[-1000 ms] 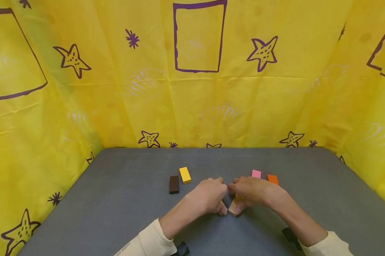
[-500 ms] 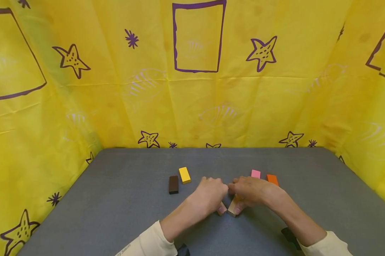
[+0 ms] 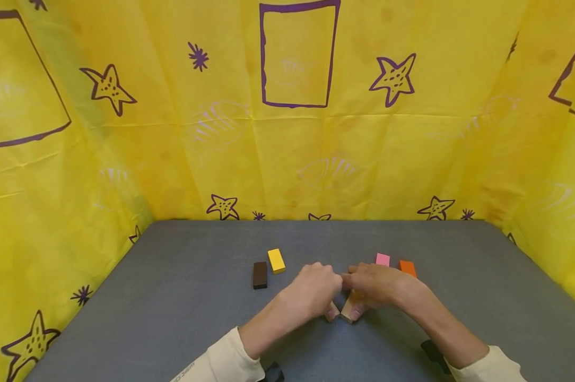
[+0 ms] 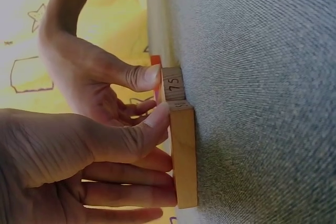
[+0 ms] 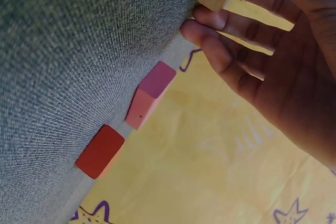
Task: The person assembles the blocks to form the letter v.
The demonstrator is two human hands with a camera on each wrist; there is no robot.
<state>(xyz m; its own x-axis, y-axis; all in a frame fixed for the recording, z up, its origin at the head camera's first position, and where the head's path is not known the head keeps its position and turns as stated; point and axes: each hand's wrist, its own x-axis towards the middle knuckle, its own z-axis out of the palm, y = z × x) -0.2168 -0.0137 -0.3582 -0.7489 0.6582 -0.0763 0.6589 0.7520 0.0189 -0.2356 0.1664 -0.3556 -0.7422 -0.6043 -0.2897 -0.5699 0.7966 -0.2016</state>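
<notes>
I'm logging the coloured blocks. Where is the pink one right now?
In the head view, the pink block lies right of centre on the grey table, just beyond the right hand and left of the orange block.

Cloth [image 3: 173, 164] hangs behind the table [image 3: 192, 318] and along its left and right sides. Left of centre, the outer left block [image 3: 260, 276] lies just beside the inner left block [image 3: 276, 260], which sits slightly farther. Right of centre, the inner right block [image 3: 383, 259] lies left of the outer right block [image 3: 408, 268]. Nearer, between these pairs, the left-hand block [image 4: 184, 156] and right-hand block [image 3: 349, 309] sit partly under the left hand [image 3: 315, 289] and right hand [image 3: 378, 285], near ends together.
</notes>
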